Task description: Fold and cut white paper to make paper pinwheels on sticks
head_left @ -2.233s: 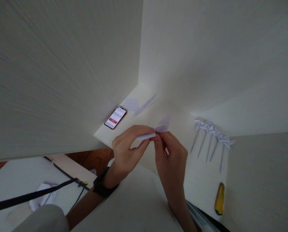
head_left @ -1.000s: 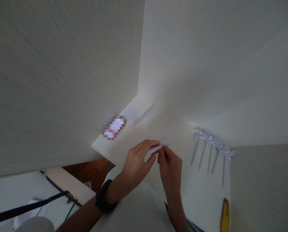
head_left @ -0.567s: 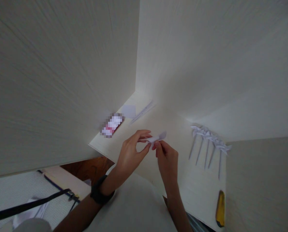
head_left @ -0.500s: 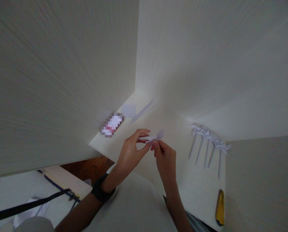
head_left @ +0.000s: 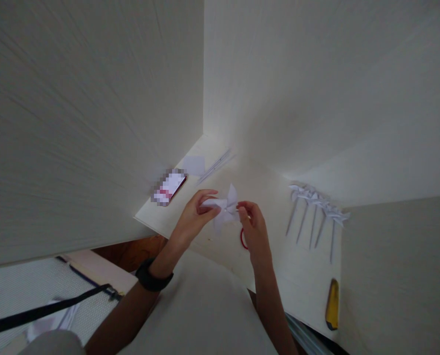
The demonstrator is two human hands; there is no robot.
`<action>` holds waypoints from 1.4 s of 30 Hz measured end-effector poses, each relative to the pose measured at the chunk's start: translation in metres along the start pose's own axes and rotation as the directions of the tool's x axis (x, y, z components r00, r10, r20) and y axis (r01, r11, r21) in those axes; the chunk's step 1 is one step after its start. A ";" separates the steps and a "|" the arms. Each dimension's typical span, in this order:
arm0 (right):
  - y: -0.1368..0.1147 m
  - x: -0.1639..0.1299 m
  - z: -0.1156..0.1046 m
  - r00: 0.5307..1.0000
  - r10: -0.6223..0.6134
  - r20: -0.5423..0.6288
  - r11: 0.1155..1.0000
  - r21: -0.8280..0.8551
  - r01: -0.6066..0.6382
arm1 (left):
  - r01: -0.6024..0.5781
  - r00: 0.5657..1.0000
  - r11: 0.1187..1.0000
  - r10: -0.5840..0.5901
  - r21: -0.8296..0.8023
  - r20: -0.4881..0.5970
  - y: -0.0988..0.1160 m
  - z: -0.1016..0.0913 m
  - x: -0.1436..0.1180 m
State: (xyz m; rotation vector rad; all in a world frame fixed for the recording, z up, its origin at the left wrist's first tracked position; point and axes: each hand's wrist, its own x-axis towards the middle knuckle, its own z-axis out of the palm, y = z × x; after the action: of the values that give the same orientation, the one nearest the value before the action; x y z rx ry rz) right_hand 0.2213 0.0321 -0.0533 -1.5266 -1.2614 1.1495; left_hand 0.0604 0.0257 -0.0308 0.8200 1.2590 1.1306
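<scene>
A white paper pinwheel (head_left: 230, 201) is held over the table, its folded blades spread around a small centre. My left hand (head_left: 195, 214) is closed on the blade at its left, thumb in front and fingers behind. At the other side, the thumb and fingertips of my right hand (head_left: 254, 227) pinch together at the pinwheel's right edge; exactly what they grip there is partly hidden. A red loop (head_left: 243, 238) shows on the table beside my right hand, which covers part of it.
Several finished paper pinwheels on sticks (head_left: 316, 203) lie in a row at the right. A yellow-handled cutter (head_left: 332, 304) is near the right edge. Farther back are a phone (head_left: 170, 187), a white paper square (head_left: 194, 165) and thin sticks (head_left: 215, 166). Walls enclose the table (head_left: 212, 241).
The pinwheel has turned so its blades face up toward me. My right hand has shifted slightly right, to its edge, and the red loop has come into sight.
</scene>
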 end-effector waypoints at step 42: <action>0.059 0.145 0.160 0.902 0.085 0.423 0.673 -0.692 0.261 | 0.072 0.972 0.994 -0.051 0.082 -0.230 -0.036 -0.063 0.021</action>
State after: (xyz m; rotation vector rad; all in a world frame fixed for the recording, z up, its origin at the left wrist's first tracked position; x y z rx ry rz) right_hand 0.0910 0.1725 -0.1687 -1.7851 -2.2963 0.9685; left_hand 0.0045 0.0285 -0.0817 0.7267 1.5246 1.1486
